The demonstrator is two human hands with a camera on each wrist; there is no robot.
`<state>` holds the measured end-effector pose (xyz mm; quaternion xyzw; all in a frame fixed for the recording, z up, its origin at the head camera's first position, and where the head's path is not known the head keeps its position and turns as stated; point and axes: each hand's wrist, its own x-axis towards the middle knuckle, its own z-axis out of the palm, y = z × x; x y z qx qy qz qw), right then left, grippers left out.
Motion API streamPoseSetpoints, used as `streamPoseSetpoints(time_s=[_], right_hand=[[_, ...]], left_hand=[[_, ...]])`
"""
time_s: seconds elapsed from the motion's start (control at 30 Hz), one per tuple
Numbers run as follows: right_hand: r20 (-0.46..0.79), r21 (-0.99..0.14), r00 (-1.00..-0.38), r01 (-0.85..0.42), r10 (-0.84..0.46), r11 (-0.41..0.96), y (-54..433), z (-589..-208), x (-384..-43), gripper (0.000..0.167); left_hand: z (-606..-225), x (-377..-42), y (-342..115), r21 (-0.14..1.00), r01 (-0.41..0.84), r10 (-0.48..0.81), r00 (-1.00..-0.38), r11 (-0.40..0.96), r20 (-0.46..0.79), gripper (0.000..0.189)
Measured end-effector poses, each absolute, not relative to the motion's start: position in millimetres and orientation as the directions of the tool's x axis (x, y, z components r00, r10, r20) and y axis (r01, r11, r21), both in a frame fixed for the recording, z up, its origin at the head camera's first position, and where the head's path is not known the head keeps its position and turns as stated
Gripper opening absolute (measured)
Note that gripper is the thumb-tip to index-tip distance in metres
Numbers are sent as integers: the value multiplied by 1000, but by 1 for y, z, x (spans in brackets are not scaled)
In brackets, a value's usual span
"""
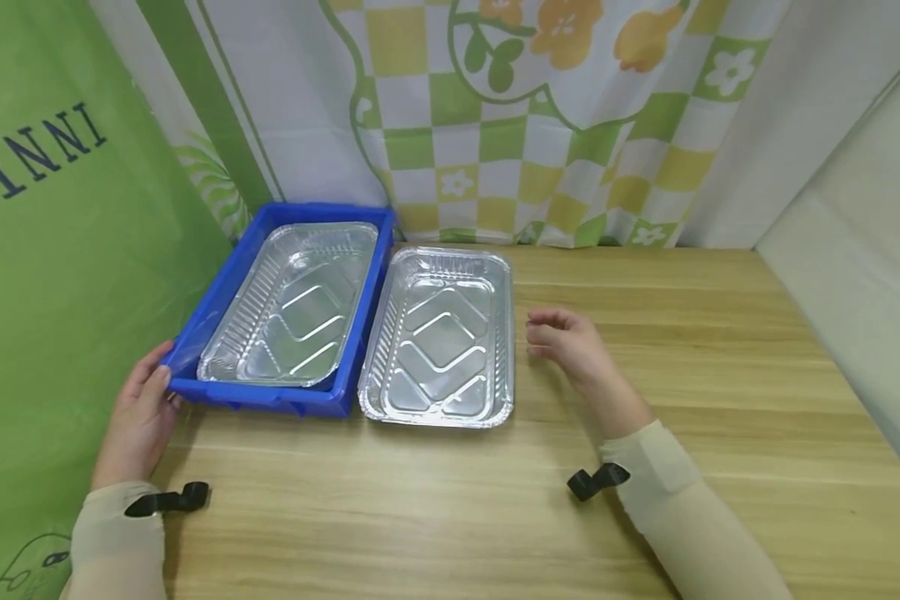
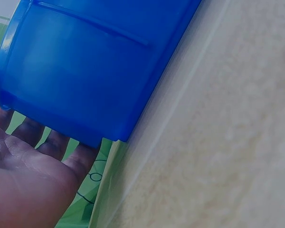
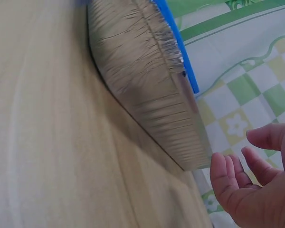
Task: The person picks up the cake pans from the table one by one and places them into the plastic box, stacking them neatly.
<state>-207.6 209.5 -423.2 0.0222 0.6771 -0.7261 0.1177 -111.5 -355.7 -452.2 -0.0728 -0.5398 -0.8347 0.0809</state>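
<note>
My left hand (image 1: 141, 421) grips the near left corner of a blue plastic tray (image 1: 266, 397). The thumb lies at its rim and the fingers run along its outer side, as the left wrist view shows against the blue wall (image 2: 90, 71). Inside the tray is a rectangular aluminium foil pan (image 1: 307, 304), set slightly askew. A second foil pan (image 1: 446, 333) stands on the table right beside the tray. To the right of that pan, my right hand (image 1: 570, 342) hovers with loosely bent fingers, holding nothing. The right wrist view shows the pan's ribbed side (image 3: 142, 90) just beyond the fingertips.
The wooden table (image 1: 720, 400) runs out to a pale wall panel (image 1: 870, 250) on the right. A green cloth (image 1: 60, 292) hangs close along the left, beside the tray. Behind the pans, a checked curtain (image 1: 495, 158) reaches down to the table's back edge.
</note>
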Motion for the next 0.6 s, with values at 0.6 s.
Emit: streamPoseSetpoints(time_s=[0.6], right_hand=[[-283,-958,-948,288,-144,-13,202,-442,-204,47]], left_hand=[[-451,-114,-356,885,181,-61,-983,-429,172,53]])
